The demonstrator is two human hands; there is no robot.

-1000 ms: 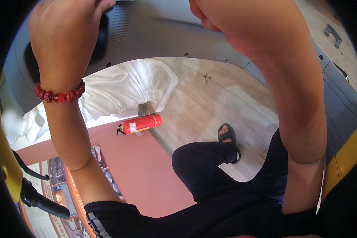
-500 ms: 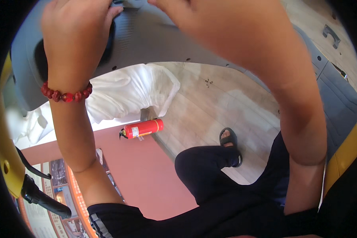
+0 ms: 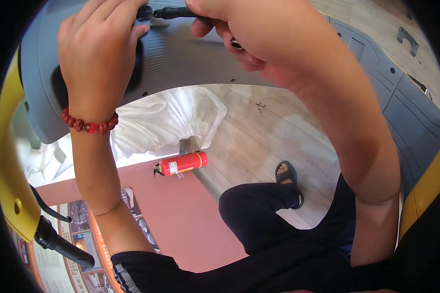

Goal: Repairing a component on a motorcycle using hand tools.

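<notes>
My left hand (image 3: 98, 53), with a red bead bracelet at the wrist, reaches over the grey plastic panel (image 3: 195, 61), fingers curled at a small dark recess near the top edge; what they grip is hidden. My right hand (image 3: 244, 27) is closed on a black tool (image 3: 173, 12) with a ridged section, whose tip points left into that recess beside my left fingers. A hollow silver socket end (image 3: 236, 45) shows between the right hand's fingers.
Yellow bodywork (image 3: 22, 205) with a black grip (image 3: 68, 249) curves at left. A red extinguisher (image 3: 183, 163), white draped sculpture (image 3: 159, 112) and pink surface (image 3: 171, 219) lie beyond. My sandalled foot (image 3: 286, 176) is on the wooden floor (image 3: 249, 136); a grey bracket (image 3: 408, 41) lies upper right.
My left hand has shifted slightly right. My right hand has moved left and round, so the black tool and socket end now show. The whole view has shifted slightly down and right.
</notes>
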